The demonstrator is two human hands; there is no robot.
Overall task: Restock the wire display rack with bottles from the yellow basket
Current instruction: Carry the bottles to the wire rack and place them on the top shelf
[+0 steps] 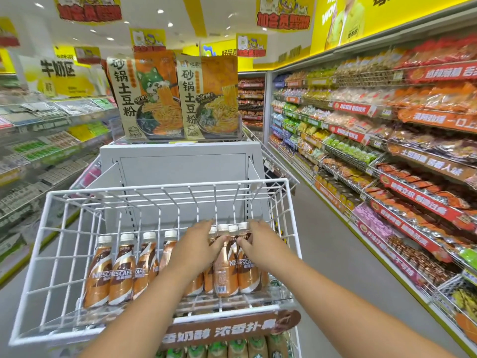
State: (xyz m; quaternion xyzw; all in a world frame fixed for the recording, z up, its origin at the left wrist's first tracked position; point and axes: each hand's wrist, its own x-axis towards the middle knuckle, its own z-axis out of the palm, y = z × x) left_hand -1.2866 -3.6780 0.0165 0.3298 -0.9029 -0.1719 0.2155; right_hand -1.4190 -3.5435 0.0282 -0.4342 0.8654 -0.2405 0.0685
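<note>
Four Nescafé bottles [121, 270] stand upright in a row at the left of the white wire rack [46, 254], front tier. My left hand [196, 244] is fingers-down on the cluster of bottles [223, 267] right of centre, thumb hooked round one. My right hand [258, 241] pinches the rightmost bottle's neck. Below: brown promo strip [232, 329], green-capped bottles [232, 347]. Yellow basket not in view.

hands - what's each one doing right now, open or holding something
Left hand: fingers curled on the bottles in the rack, gripping one.
Right hand: fingers curled on the neighbouring bottles, gripping one.
</note>
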